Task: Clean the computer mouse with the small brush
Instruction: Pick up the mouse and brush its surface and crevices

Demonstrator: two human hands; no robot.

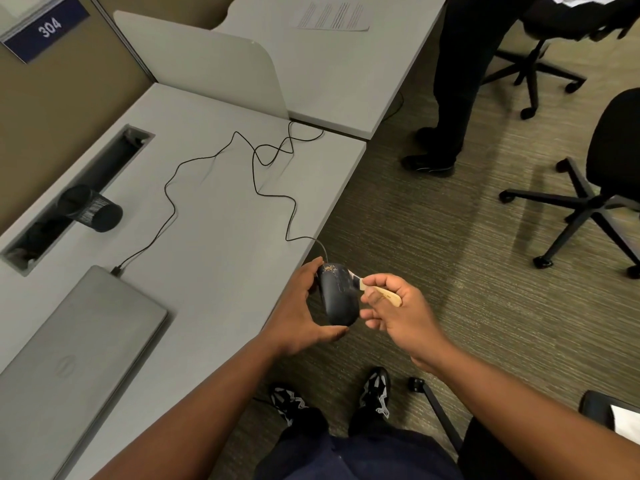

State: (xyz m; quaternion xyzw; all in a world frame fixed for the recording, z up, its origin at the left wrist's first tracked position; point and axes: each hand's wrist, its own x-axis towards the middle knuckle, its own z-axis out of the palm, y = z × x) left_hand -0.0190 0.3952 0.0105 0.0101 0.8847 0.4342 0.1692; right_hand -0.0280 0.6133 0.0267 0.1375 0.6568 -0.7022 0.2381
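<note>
At frame centre, just off the tabletop [214, 237] edge, my left hand [298, 306] cradles the mouse [337, 296] by its sides; it looks light, rigid and slick. My right hand [398, 313] pinches the small brush [375, 289], bristles seemingly touching its flank.

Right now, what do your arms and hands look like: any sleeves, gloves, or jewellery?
Both forearms are bare as far as the frame shows, with no sleeves in view. The left hand and right hand are ungloved. No watch, bracelet or ring is visible on either wrist or hand, and no markings show.
</note>
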